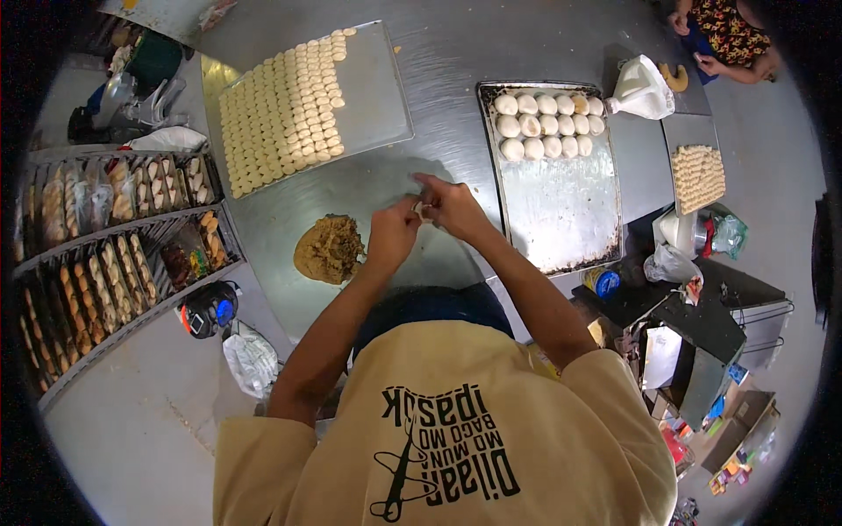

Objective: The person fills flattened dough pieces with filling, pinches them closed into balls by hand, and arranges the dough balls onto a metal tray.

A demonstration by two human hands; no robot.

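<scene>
I look down from far away at two bare hands over a shiny metal worktop [447, 105]. The left hand [394, 231] and the right hand [456, 209] meet in front of the body, and between them is a small bit of dough [426, 213]. The grip looks pinched together on it from both sides, with one right finger sticking out past it. I can't tell how hard the tips press.

To do this well, I would go softly. I'd press a little at a time and turn the dough around, so no side gets too thin and rips. Both hands should pull the same amount.

The dough looks pale and small. Fingers hide most of it, so I can't tell its whole shape or if anything is inside. It is over the worktop, to the right of a brown, crumbly lump [329, 250]. Farther off on the left, a flat tray [377, 96] has rows of little dough pieces [281, 114]. On the right, a tray with dark edges [561, 210] has round white buns [545, 124].
</scene>
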